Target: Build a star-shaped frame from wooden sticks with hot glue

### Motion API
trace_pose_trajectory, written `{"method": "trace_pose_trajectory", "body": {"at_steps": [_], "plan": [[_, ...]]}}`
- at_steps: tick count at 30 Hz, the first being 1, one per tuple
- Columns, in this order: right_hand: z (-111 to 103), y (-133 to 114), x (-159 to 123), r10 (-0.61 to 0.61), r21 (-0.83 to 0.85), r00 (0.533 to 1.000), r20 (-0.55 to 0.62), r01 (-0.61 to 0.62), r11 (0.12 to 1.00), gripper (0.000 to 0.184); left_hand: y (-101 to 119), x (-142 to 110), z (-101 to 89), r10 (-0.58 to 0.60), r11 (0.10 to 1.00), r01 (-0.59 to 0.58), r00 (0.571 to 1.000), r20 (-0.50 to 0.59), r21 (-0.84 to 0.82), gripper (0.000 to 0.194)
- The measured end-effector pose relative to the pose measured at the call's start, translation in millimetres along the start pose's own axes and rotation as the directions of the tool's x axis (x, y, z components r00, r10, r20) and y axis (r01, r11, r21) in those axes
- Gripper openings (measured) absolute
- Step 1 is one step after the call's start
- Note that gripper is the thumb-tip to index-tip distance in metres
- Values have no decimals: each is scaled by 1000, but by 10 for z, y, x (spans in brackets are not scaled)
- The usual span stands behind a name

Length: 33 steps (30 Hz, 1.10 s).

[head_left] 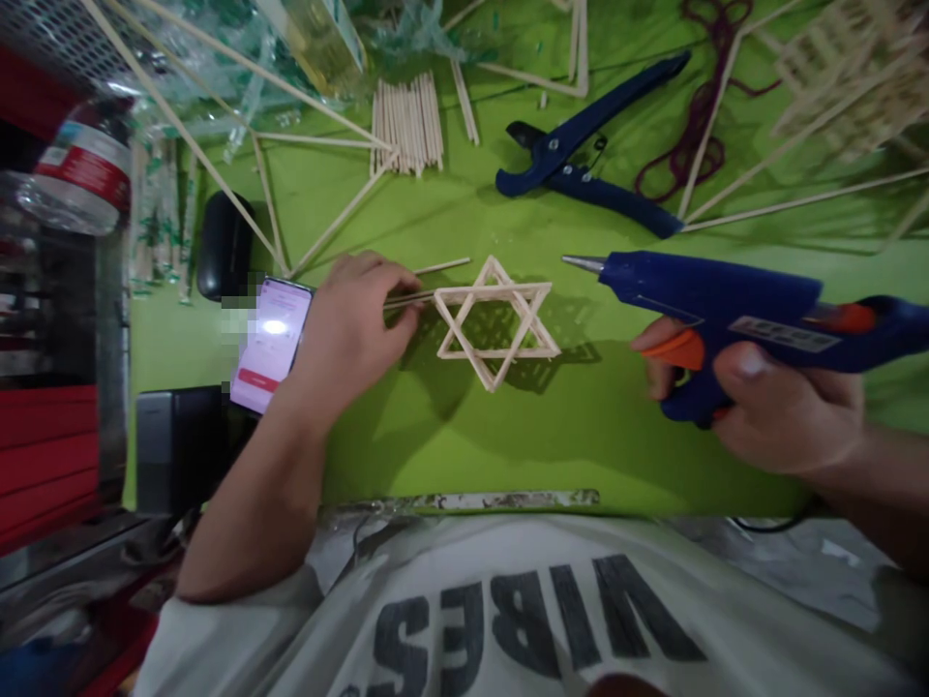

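Observation:
A six-pointed star made of thin wooden sticks (498,322) lies on the green table top (552,426). My left hand (348,329) is closed in a pinch on a thin wooden stick (417,297) whose end touches the star's left point. My right hand (762,397) grips a blue hot glue gun (726,300) with a finger on its orange trigger. The gun's metal nozzle (581,262) points left, a short way to the right of the star and clear of it.
Blue cutters (587,155) and a bundle of cut sticks (410,121) lie at the back. Long sticks fan across the table. A lit phone (272,339), a black case (222,242) and a water bottle (79,165) sit at the left. Dark red cord (697,106) lies at the back right.

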State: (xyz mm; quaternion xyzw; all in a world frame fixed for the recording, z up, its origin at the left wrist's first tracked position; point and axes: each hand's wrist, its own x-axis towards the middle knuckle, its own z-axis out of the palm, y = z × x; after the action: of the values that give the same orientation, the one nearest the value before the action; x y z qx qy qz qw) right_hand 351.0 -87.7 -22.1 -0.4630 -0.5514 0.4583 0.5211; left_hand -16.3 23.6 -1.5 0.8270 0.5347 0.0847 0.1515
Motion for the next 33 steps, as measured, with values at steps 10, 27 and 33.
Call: {"method": "trace_pose_trajectory", "body": {"at_steps": [10, 27, 33], "plan": [[18, -61, 24, 65, -40, 997, 29, -64, 997, 35, 22, 29, 26, 6, 996, -13, 996, -85, -88, 23], [-23, -22, -42, 179, -15, 984, 14, -179, 984, 32, 93, -29, -150, 68, 923, 47, 958, 279, -383, 85], [-9, -13, -10, 110, -50, 992, 61, -108, 993, 30, 138, -14, -170, 75, 942, 17, 962, 261, -336, 74]]}}
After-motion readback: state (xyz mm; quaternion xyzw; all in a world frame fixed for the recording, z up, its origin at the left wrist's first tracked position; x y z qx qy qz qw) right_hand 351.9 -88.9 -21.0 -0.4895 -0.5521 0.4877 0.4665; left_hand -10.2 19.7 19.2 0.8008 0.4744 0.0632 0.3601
